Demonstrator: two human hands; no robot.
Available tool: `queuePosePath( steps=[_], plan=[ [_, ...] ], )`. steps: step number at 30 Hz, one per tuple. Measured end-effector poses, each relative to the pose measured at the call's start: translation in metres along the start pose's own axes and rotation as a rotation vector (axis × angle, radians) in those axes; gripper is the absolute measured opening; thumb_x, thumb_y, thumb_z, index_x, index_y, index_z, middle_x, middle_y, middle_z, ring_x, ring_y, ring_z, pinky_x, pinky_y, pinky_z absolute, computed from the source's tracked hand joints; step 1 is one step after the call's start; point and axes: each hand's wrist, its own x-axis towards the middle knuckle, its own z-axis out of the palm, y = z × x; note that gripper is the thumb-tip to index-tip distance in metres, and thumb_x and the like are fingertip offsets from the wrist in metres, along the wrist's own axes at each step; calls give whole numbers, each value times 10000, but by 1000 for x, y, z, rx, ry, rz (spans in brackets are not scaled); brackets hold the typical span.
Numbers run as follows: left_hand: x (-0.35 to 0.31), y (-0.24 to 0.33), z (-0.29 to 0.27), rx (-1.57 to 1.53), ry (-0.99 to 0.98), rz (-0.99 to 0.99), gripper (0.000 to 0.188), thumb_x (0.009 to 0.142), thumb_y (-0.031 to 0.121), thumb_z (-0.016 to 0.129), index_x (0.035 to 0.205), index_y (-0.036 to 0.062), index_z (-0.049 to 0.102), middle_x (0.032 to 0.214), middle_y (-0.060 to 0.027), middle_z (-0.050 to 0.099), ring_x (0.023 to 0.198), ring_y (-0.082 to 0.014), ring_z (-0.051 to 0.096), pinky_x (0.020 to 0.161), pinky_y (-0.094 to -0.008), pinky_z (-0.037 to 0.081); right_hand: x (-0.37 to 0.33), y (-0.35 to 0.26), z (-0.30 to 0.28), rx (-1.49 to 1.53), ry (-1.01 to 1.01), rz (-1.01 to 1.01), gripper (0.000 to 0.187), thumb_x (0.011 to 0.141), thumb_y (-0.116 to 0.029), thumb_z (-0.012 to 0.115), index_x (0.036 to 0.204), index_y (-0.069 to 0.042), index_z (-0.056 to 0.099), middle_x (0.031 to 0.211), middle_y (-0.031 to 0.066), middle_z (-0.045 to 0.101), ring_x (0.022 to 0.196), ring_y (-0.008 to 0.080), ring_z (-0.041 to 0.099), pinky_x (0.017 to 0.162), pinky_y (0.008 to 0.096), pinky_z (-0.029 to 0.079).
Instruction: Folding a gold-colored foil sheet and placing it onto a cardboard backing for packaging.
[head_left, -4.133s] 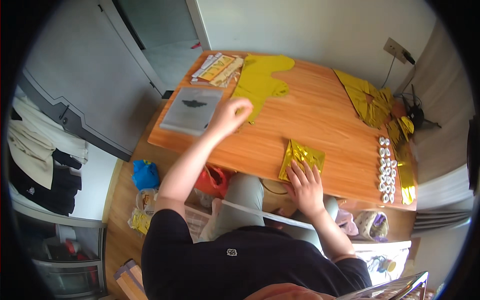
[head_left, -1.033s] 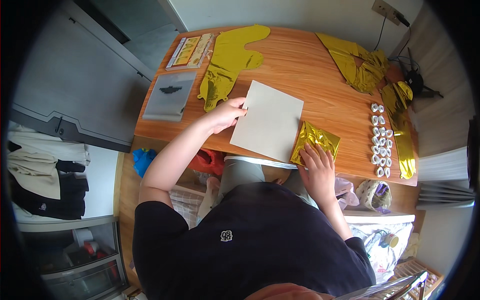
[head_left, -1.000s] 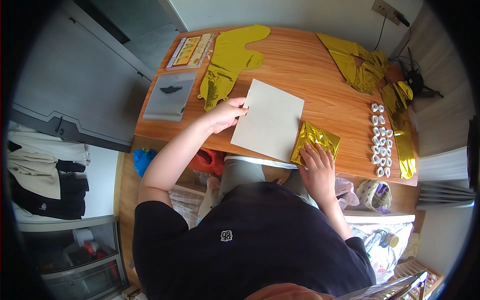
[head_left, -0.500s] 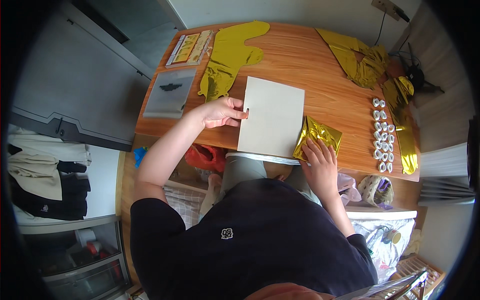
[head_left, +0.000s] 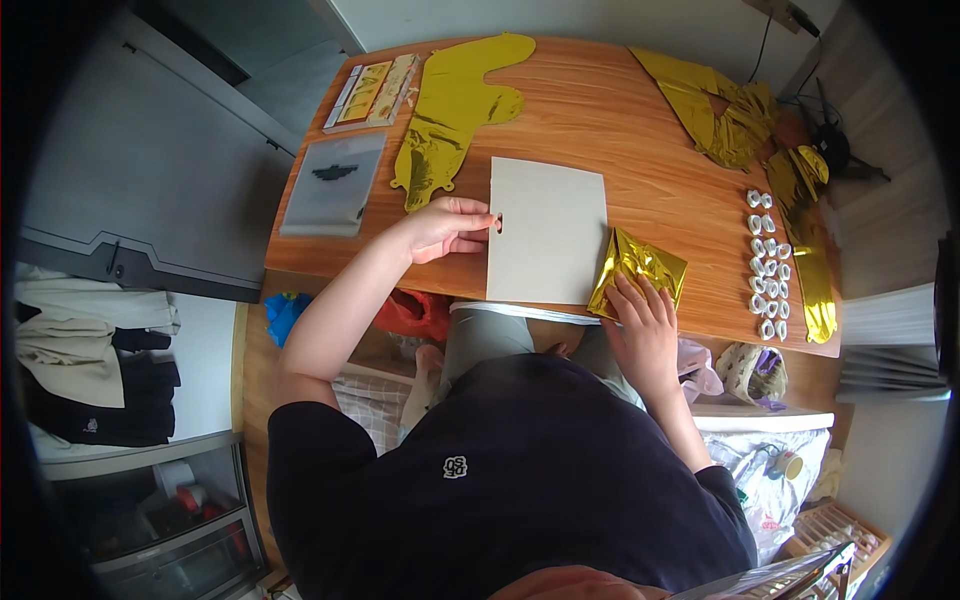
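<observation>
The left hand (head_left: 446, 230) pinches the left edge of a pale board (head_left: 550, 238) at the near side of the wooden counter (head_left: 585, 130). The right hand (head_left: 643, 333), fingers slightly spread, rests on a folded gold foil packet (head_left: 645, 260) just right of the board. A gold foil sheet (head_left: 458, 95) lies beyond the left hand; small white rings (head_left: 771, 266) occupy the right. A grey door (head_left: 165, 160) stands left.
</observation>
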Motion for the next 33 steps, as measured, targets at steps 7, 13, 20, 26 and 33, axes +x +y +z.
queuePosePath(
  steps=[7,13,20,26,33],
  plan=[
    [-3,-20,14,-231,-51,113,268,1052,170,610,1298,77,666,1239,-57,724,1143,-191,698,992,-377,577,0,0,0,-6,-1,3,488,900,-212,727,1365,-122,611,1487,72,574,1416,341,475,1192,540,329],
    [-4,-25,30,-346,49,177,303,1068,150,554,1340,50,642,1261,-73,713,1152,-205,700,1010,-371,578,2,-1,-1,-3,-9,11,486,899,-206,724,1364,-119,612,1489,69,574,1417,341,471,1192,541,326],
    [3,-30,33,-378,20,264,287,1030,147,605,1293,43,657,1191,-72,729,1081,-196,718,971,-376,593,1,-2,-2,-1,-16,11,485,898,-203,723,1363,-120,614,1486,69,577,1420,343,468,1193,544,323],
    [12,-36,57,-330,187,402,136,993,99,671,1127,79,682,1083,-39,733,992,-154,707,899,-342,589,2,-2,-1,13,-10,18,486,897,-200,722,1364,-122,612,1485,71,577,1422,342,467,1197,544,316],
    [29,-53,82,-390,238,602,146,988,50,676,1134,43,675,1015,-29,734,915,-90,691,800,-264,579,1,-2,0,14,14,11,483,895,-195,725,1358,-117,614,1483,72,579,1412,346,475,1199,538,312]
  ],
)
